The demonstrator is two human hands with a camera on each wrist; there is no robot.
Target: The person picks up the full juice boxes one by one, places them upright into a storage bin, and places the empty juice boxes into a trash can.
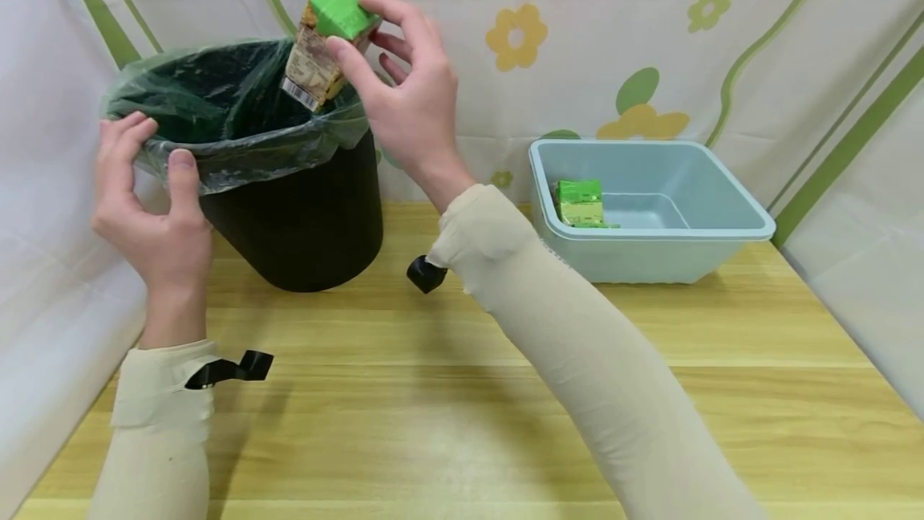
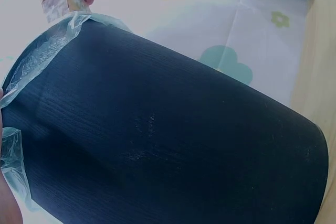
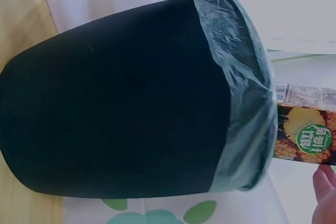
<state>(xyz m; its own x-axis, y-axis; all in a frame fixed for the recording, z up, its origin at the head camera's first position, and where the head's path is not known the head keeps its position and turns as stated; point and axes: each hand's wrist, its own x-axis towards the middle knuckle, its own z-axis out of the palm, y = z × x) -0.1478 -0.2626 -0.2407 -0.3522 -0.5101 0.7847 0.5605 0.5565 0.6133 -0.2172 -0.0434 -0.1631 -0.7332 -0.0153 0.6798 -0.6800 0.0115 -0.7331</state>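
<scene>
My right hand [image 1: 415, 87] pinches a small juice carton [image 1: 314, 62] by its upper end, thumb on the near side and fingers on the far side. The carton has a bright green top and pineapple pictures, and it tilts over the right part of the bin's opening. In the right wrist view, the lower end of the juice carton [image 3: 304, 132] is at the bin's rim. My left hand [image 1: 155, 207] grips the left side of the rim of a black trash bin [image 1: 303, 219], fingers and thumb on its green plastic liner [image 1: 267, 159]. The bin's bottom is hidden.
A light blue plastic basin [image 1: 650, 255] stands at the right on the wooden table [image 1: 462, 424]. Inside it, at the left, lies a green package [image 1: 580, 203]. A white curtain [image 1: 462, 38] with flowers hangs behind.
</scene>
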